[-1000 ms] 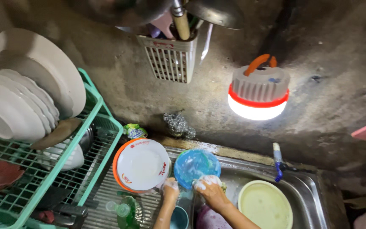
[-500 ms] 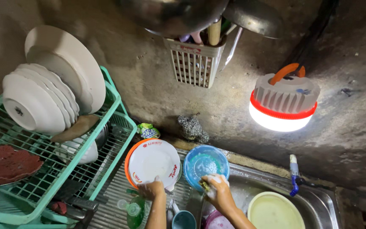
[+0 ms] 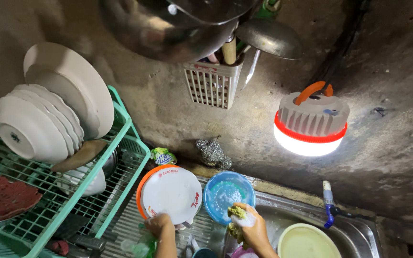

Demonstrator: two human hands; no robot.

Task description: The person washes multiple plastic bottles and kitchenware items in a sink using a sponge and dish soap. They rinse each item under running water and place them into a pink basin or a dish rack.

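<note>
- Our left hand (image 3: 159,224) grips the lower rim of the white plate w/ orange rim (image 3: 169,194); fingers clenched on its edge, plate held tilted up on the steel draining area left of the sink (image 3: 359,239).
- Our right hand (image 3: 252,229) has fingers closed around a soapy yellow-green sponge (image 3: 237,213), pressed vs. the lower edge of the blue plastic bowl (image 3: 228,193).
- Blue bowl stands tilted, inside facing us, just right of the white plate; the two nearly touch.
- Pale yellow bowl (image 3: 307,241) sits in the sink, right of our right hand, near but apart.
- Green dish rack (image 3: 120,143) at left: stack of white plates (image 3: 39,124) on edge in the upper tier, one larger white plate (image 3: 72,86) leaning behind them; a dark red dish (image 3: 3,198) on the far left.
- Steel wool wad (image 3: 211,153) lies on the ledge by the wall, above the two plates; a small green packet (image 3: 163,156) just left of it.
- White utensil basket (image 3: 213,83) hangs on the wall w/ handles sticking up; steel pots (image 3: 178,28) above it.
- Round lamp w/ orange handle (image 3: 311,124) hangs at right, lit, well apart from both hands.
- Blue tap (image 3: 329,208) under the lamp, at the sink's back edge.
</note>
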